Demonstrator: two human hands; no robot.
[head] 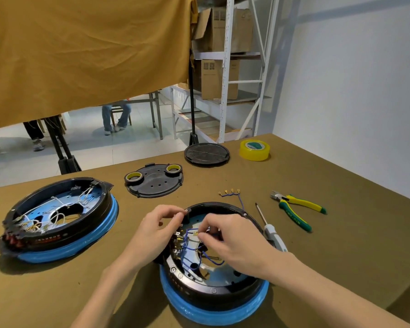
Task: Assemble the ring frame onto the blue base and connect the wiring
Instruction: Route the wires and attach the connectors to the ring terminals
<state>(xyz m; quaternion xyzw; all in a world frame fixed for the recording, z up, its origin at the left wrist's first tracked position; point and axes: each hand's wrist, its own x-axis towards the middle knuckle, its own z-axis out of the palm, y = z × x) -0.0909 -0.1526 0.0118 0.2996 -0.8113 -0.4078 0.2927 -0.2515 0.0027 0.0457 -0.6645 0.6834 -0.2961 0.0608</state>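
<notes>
Right in front of the person, a black ring frame (199,284) sits on the glossy blue base (213,311), and inside its round well lie looping blue wires (189,250) and brass-tipped terminals. The left hand (156,235) grips the ring's far-left rim, fingers curled shut on it. The right hand (234,237) reaches across the well, fingertips pinched together on a small connector at a blue wire's end, hiding much of the interior. To the left stands a second assembled unit (57,221), white wires tangled inside. On the olive cloth table (341,268) lie a screwdriver (271,230) just beside the ring, yellow-green pliers (296,209), a spare wire bundle (232,195), a black plate (154,184) bearing two tape rolls, a round black lid (207,154) and yellow tape (255,150).
</notes>
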